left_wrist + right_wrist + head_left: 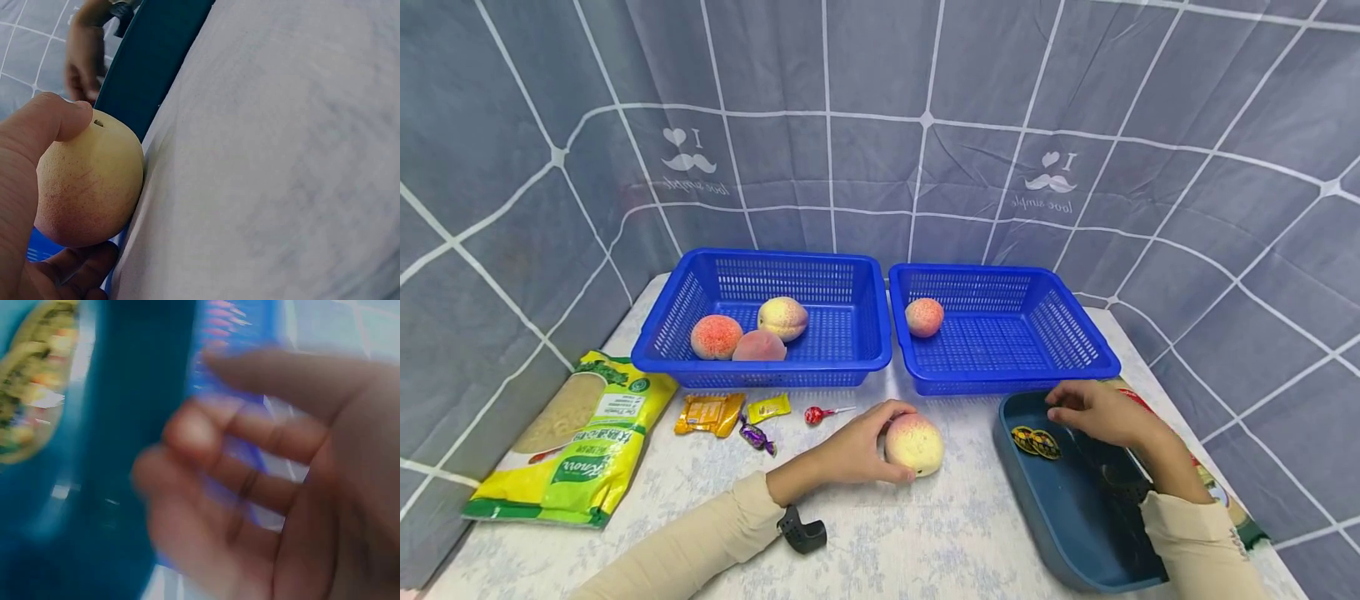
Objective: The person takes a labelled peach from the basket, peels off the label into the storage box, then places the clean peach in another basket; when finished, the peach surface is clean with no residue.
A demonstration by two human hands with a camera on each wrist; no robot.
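Head view: left hand [857, 447] grips peach [917, 446] at tabletop [940, 542], between lollipop [815, 415] and dark tub [1075, 504]. Left wrist view adds thumb [70, 119] beside stem pit [99, 123]. Right wrist view, blurred: right hand [269, 469], fingers loosely bent, apparently holding nothing; head view places it at tub's far end.

The head view is evenly bright, the left-wrist view dimmer; in the right-wrist view the right hand [269, 490] blurs at four o'clock, glare streaking the tub [137, 375] at ten.

Our pale patterned tabletop [925, 533], two blue baskets [763, 367], teal tub [1067, 500], yellow bag [568, 446], half-hidden packet [1234, 510], wrapped candies [709, 414], red lollipop [814, 415]
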